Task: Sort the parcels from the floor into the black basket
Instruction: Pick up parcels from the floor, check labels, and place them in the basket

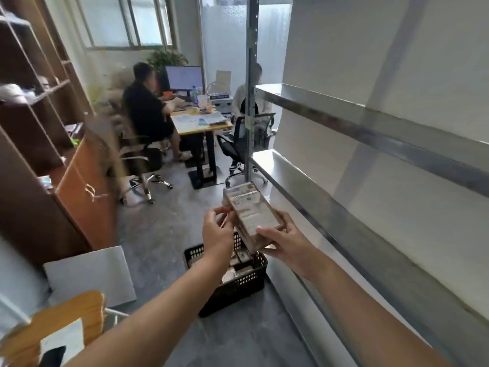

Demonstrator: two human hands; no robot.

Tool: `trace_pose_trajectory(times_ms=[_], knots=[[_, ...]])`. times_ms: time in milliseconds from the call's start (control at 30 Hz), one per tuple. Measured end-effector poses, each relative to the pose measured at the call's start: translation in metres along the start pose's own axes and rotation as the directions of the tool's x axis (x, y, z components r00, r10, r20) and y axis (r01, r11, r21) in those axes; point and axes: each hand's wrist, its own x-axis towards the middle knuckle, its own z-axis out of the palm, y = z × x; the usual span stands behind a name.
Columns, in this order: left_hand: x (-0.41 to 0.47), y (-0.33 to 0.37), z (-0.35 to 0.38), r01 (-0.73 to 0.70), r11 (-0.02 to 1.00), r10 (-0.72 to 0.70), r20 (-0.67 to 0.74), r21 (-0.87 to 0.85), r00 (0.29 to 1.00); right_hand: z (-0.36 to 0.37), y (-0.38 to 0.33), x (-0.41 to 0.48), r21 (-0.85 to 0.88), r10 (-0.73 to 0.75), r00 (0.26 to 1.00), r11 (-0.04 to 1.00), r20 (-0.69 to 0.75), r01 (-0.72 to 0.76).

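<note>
grey floor (164,234), black basket (238,287) on it

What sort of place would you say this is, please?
Probably a small office doubling as a parcel room: a wooden desk with a computer monitor, grey metal shelving, and a black plastic basket holding parcels on the floor.

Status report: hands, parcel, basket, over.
Right hand gripping parcel near end, left hand pinching its left edge. Parcel held above black basket, other parcels already inside. Nothing between.
</note>
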Motion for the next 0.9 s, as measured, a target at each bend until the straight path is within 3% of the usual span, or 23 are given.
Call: trace_pose_trajectory(times_ms=[133,233,367,500,667,900], knots=[[0.017,0.004,0.007,-0.033,0.999,0.033,0.027,-0.032,0.999,-0.016,-0.014,0.033,-0.157,-0.028,0.999,0.987,0.036,0.034],[0.028,0.002,0.017,-0.025,0.999,0.025,0.021,-0.034,0.999,-0.026,-0.022,0.05,-0.319,-0.098,0.995,0.944,-0.029,0.084],[0.041,-0.008,0.028,-0.009,0.999,0.009,0.021,-0.031,1.0,-0.04,-0.025,0.071,-0.287,-0.124,0.982,0.955,-0.145,0.078],[0.045,-0.018,0.029,0.021,1.0,-0.021,0.066,0.005,0.998,-0.04,-0.027,0.088,-0.299,-0.108,0.986,0.952,-0.129,0.065],[0.062,-0.025,0.015,0.024,0.997,-0.024,-0.008,0.072,1.0,-0.031,-0.019,0.125,-0.317,-0.031,0.994,0.948,-0.106,-0.004],[0.116,-0.041,-0.016,0.069,0.998,-0.068,-0.055,0.005,0.996,0.002,-0.003,0.172,-0.304,0.004,0.996,0.952,-0.091,-0.032]])
